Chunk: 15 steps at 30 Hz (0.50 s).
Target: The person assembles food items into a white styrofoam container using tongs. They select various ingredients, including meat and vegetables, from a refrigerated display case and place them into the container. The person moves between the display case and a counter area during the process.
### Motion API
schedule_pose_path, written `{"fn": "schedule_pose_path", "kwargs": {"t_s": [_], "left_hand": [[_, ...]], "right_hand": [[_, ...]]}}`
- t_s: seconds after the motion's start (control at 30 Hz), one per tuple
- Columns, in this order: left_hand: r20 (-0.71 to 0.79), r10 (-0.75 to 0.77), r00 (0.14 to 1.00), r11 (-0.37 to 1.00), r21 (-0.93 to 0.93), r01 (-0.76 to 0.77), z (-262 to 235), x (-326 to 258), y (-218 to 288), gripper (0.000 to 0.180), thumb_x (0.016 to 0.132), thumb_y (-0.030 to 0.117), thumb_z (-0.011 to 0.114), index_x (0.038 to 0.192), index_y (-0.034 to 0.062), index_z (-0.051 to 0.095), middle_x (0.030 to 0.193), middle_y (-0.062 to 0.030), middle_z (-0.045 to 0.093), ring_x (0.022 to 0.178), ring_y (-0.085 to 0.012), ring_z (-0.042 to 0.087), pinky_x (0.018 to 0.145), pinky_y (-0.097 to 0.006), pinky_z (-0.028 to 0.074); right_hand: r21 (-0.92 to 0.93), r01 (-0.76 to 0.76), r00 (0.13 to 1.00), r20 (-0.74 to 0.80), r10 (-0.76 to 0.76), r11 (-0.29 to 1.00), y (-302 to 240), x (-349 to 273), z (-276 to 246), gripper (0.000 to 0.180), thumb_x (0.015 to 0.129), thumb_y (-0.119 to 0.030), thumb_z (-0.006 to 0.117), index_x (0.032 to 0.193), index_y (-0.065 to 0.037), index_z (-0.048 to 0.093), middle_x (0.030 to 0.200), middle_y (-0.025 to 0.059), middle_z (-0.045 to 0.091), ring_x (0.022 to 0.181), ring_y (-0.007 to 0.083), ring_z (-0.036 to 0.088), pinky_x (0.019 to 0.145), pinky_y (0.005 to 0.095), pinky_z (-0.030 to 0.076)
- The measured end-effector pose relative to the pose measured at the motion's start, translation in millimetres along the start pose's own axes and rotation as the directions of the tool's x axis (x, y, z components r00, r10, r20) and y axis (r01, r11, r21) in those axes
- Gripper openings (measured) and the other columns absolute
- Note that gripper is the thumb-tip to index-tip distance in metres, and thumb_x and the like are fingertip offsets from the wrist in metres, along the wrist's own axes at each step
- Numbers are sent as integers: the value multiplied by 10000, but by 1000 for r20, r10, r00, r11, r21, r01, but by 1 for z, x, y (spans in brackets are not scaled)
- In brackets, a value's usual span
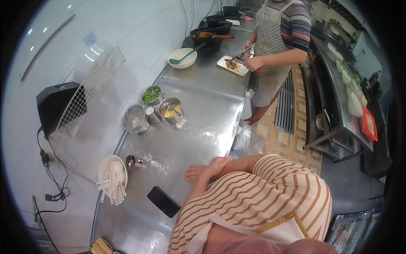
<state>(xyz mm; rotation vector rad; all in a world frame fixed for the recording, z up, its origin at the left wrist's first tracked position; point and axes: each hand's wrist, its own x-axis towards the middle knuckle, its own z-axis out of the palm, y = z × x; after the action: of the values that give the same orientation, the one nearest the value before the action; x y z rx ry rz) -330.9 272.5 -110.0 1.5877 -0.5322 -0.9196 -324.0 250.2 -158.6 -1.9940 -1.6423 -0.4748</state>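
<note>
My left hand (pixel 220 165) lies across my right forearm, its fingers closed over it. My right hand (pixel 195 172) rests on the steel table (pixel 198 127) with its fingers stretched out to the left and nothing in them. Closer to me, a black phone (pixel 163 201) lies flat on the table. Left of my hands stands a small metal cup (pixel 133 161) with a dark red-brown content and a thin handle sticking up. Beside that cup, a white bowl (pixel 103 171) holds several white spoons (pixel 115 182), their handles hanging over its rim.
Metal pots with chopped greens (pixel 151 95) and yellowish bits (pixel 170 112) stand along the wall. Farther off, a person (pixel 275 55) works with scissors over a white plate (pixel 243 73) of brown food. A cream bowl (pixel 182 58) holds a green spatula. Right is a shelved counter (pixel 334 101).
</note>
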Motion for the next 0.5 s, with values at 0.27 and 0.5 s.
{"fn": "schedule_pose_path", "kwargs": {"t_s": [0.27, 0.5], "left_hand": [[7, -16, 1000, 995, -97, 17, 0, 0, -3, 456, 902, 403, 479, 836, -28, 614, 734, -18, 584, 710, -88, 491, 654, -251, 428], [61, 2, 998, 997, -74, 3, -1, 8, -14, 371, 922, 338, 475, 878, 0, 622, 816, -6, 593, 742, -72, 505, 660, -224, 431]], "right_hand": [[75, -12, 1000, 1, 12, 997, 2, -4, 4, 329, 747, -247, 483, 1028, -76, 487, 1138, 102, 465, 1102, 271, 417, 911, 435, 333], [74, -20, 1000, -1, 20, 997, 2, -4, 5, 329, 736, -248, 494, 1010, -68, 483, 1122, 110, 465, 1086, 273, 418, 901, 440, 336]]}}
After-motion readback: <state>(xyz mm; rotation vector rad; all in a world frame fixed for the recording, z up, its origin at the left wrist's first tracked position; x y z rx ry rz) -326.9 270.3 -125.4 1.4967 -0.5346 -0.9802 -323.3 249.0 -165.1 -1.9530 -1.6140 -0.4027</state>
